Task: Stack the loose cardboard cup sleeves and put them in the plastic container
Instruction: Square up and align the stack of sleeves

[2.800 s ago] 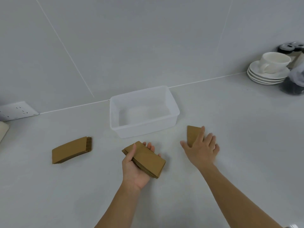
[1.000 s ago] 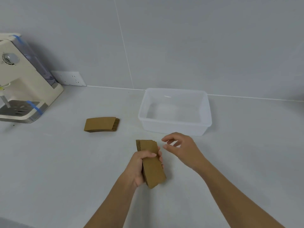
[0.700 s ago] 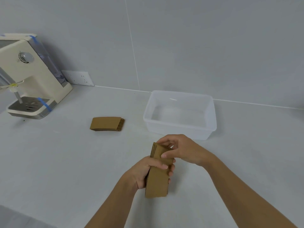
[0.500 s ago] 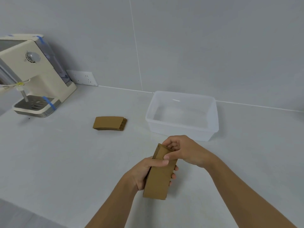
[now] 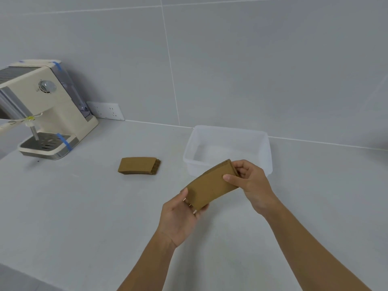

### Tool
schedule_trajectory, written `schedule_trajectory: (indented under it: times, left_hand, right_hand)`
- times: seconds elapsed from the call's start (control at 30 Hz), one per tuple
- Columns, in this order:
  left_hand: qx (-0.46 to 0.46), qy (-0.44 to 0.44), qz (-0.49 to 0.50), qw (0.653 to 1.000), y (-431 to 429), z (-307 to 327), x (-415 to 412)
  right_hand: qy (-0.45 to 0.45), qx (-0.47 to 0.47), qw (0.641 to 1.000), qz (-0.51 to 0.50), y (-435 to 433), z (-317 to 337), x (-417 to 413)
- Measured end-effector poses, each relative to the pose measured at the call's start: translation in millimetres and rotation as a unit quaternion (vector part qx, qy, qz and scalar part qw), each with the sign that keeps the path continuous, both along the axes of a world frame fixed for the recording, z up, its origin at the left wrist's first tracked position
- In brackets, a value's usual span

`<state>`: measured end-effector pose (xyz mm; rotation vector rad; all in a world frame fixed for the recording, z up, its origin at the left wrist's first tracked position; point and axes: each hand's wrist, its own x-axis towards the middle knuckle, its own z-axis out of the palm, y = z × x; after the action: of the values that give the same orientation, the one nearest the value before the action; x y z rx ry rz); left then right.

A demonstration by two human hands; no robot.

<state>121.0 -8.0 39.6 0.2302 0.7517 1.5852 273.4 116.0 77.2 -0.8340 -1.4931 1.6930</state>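
A stack of brown cardboard cup sleeves (image 5: 211,186) is held in the air between both hands, tilted up to the right. My left hand (image 5: 179,219) grips its lower left end. My right hand (image 5: 251,184) pinches its upper right end, just in front of the clear plastic container (image 5: 227,131), whose inside looks bare. A second pile of sleeves (image 5: 138,166) lies flat on the counter to the left of the container.
A cream coffee machine (image 5: 39,110) with blue tape stands at the far left against the tiled wall. A white wall socket (image 5: 106,110) sits beside it. The grey counter (image 5: 84,206) runs from the wall to the front edge at lower left.
The stack has turned from nearly upright to a slanted, sideways hold. My right hand has slid to its far end and my left hand to its near end, and the stack sits closer to the container.
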Motion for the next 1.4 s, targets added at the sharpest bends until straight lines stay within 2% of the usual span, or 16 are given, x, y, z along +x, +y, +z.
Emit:
schedule_trajectory:
  times: [0.23, 0.4, 0.53, 0.97, 1.07, 1.2, 1.4]
  left_hand:
    - [-0.014, 0.148, 0.102, 0.984, -1, -3, 15]
    - [-0.084, 0.268, 0.137, 0.95, -4, -3, 18]
    - [-0.104, 0.333, 0.165, 0.922, -7, -1, 20]
    - [-0.153, 0.345, 0.19, 0.906, -13, 6, 5]
    - [-0.177, 0.351, 0.204, 0.897, -18, 8, -8]
    - [-0.199, 0.36, 0.215, 0.886, -26, 14, -33]
    - [-0.231, 0.376, 0.232, 0.867, -27, 31, -84]
  right_hand:
    - [0.024, -0.007, 0.998, -0.064, -13, -9, -4]
    - [0.018, 0.0, 0.994, -0.105, -18, -14, -8]
    - [-0.004, 0.021, 0.993, -0.112, -25, -21, -13]
    - [-0.039, 0.02, 0.997, -0.063, -28, -20, -25]
    - [-0.077, 0.04, 0.996, -0.034, -29, -21, -33]
    - [-0.094, 0.049, 0.994, -0.017, -32, -20, -57]
    - [-0.079, 0.006, 0.997, -0.019, -40, -13, -109]
